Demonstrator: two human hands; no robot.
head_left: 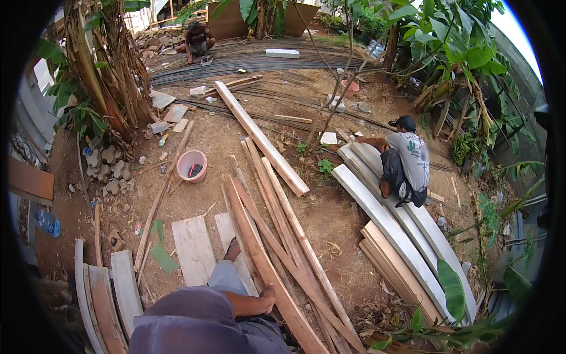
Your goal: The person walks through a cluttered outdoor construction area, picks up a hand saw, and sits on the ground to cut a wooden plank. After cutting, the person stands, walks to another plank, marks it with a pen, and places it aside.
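My left hand (268, 299) grips the left edge of a long brown wooden plank (262, 259) near its lower end, fingers closed against the wood. Crossing beside it at a slant lies a second narrow brown plank (289, 262), with more long timbers (295, 230) to its right. Part of the hand's grip is hidden by the wood. My sandalled foot (233, 250) stands on the ground left of the plank, next to a pale board (194, 248). My right hand does not show.
To the right, a person in a grey shirt (407, 156) squats on long pale beams (389, 218). Another person (197, 42) crouches by dark rods (230, 65) at the back. A pink bucket (200, 176) and a pale beam (259, 135) lie ahead; banana plants (109, 71) flank the yard.
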